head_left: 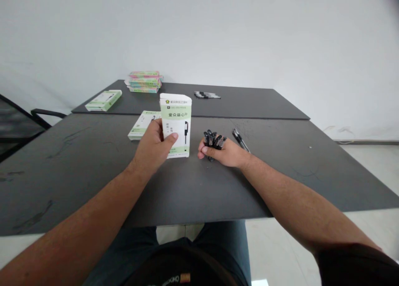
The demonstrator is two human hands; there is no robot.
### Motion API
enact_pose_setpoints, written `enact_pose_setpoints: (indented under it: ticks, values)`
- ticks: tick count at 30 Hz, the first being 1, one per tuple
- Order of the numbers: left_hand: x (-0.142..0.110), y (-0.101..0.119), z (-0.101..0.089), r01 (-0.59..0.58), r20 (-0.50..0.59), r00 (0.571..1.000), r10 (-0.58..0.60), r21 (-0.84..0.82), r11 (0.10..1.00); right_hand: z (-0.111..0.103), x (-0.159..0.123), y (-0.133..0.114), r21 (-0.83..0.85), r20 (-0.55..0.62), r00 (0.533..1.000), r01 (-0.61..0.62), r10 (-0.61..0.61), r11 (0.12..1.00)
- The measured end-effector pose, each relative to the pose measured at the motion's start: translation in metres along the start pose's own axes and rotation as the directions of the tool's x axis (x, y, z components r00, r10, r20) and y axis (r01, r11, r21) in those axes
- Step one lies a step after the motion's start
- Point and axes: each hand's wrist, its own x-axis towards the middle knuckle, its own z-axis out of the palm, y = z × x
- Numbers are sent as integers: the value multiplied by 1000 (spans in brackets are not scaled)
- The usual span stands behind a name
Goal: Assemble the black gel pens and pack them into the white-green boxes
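Observation:
My left hand (157,144) grips a white and green pen box (177,124) upright above the dark table, its printed front toward me. A bundle of black-capped pens (214,139) is clasped in my right hand (226,152), just right of the box and apart from it. The caps point up, and the fingers hide most of the barrels. Beside that hand lies a loose pen or two (240,139) on the table. Another pen box (144,124) rests flat behind my left hand, which partly covers it.
On the rear table (249,103) lie a green and white box (104,100) at left, a stack of colourful packets (144,81) and a row of pens (206,94). A black chair (46,113) stands at the left. The front table's near edge is close to my lap.

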Motion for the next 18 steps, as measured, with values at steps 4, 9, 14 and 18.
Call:
enact_pose_setpoints:
  ticks: [4,9,14,18]
  values:
    - [-2,-2,6,1,36,999,4,-145,989,0,-1,-1,-5,-3,1000,8,-8,1000]
    - [-6,3,6,9,143,990,10,-133,991,-1,-2,-2,0,-37,999,-14,14,1000]
    - [-7,-1,6,6,104,995,5,-105,994,-5,-1,1,-19,-44,999,18,-19,1000]
    - [-4,-2,6,-35,70,997,41,-85,996,-6,0,3,-46,-51,999,7,-10,999]
